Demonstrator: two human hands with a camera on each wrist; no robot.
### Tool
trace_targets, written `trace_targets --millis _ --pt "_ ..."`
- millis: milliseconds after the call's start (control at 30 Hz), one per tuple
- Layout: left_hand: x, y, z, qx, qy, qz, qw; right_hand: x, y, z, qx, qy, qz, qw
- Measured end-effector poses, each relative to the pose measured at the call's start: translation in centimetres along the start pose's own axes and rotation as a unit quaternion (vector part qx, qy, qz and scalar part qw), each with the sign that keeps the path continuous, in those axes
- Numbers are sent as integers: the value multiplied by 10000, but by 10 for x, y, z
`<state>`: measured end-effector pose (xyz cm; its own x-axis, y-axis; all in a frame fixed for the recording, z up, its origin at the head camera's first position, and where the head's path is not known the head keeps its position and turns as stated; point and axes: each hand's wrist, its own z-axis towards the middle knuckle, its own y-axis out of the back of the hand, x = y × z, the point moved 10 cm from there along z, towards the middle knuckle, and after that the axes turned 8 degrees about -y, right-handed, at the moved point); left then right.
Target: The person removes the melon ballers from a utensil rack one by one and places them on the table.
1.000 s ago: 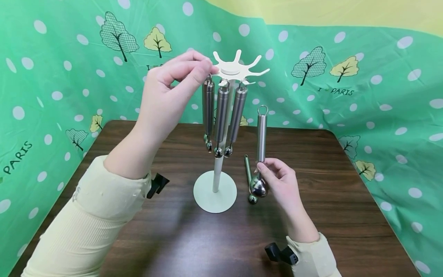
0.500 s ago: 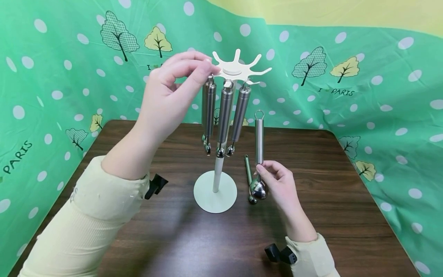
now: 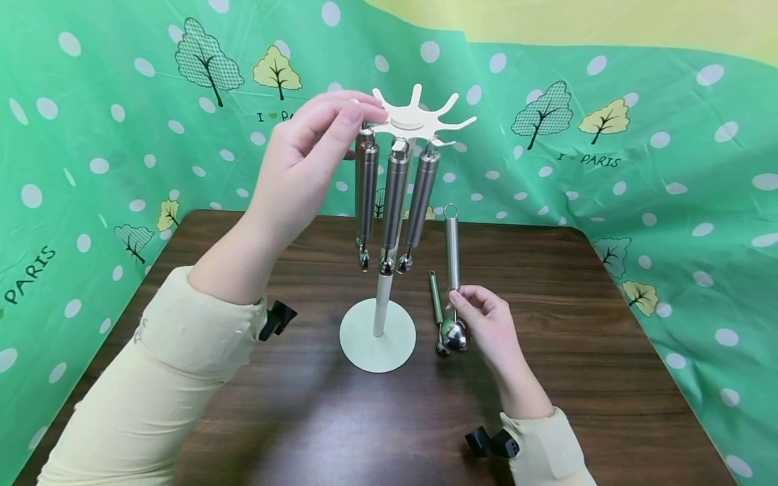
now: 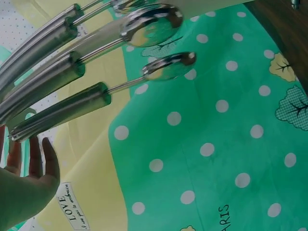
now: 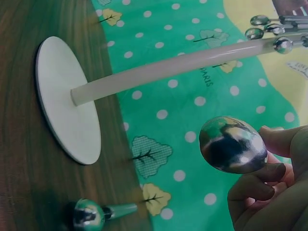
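the left hand (image 3: 304,162) is raised to the top of the white utensil stand (image 3: 378,337), its fingertips pinching the edge of the star-shaped hook crown (image 3: 416,120), seemingly to steady or turn it so a free hook faces forward. three steel utensils (image 3: 395,196) hang from the crown by their end loops, handles straight down beside the pole. the right hand (image 3: 489,324) pinches a fourth steel scoop (image 3: 452,270) low on its neck, just above the rounded bowl, and holds it upright with the hanging ring on top, well below the hooks and to the right of the stand. another utensil with a green handle (image 3: 435,307) lies flat on the brown bench (image 3: 577,378) just beside the held scoop's bowl, near the stand's round base.
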<state>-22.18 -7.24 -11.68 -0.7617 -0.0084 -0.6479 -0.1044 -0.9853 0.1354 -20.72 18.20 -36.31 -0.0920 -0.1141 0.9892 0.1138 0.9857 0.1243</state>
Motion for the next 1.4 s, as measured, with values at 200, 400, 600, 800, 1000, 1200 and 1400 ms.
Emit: trace_targets --millis 200,400,600,800,1000,1200,1400 --pt "5 -2 -3 -150 -202 24 9997 -14 4 7 -127 -171 -91 9997" --pt "7 -3 -4 -212 -177 -71 9996 -35 8 15 -153 -590 -181 9980" --pt "-1 -2 -4 -225 -349 65 9991 -54 8 21 -38 -886 -320 9955" --pt "-5 -2 -5 -217 -441 234 9985 -68 7 24 9 -1050 -365 9938" --pt "-5 -2 -6 -151 -558 227 9981 -79 5 27 62 -1152 -398 9925" --pt "-5 -3 -5 -41 -442 173 9989 -93 6 29 44 -1264 -422 9911" --pt "-4 -2 -6 -97 -439 111 9989 -107 9 31 -18 -1412 -560 9884"
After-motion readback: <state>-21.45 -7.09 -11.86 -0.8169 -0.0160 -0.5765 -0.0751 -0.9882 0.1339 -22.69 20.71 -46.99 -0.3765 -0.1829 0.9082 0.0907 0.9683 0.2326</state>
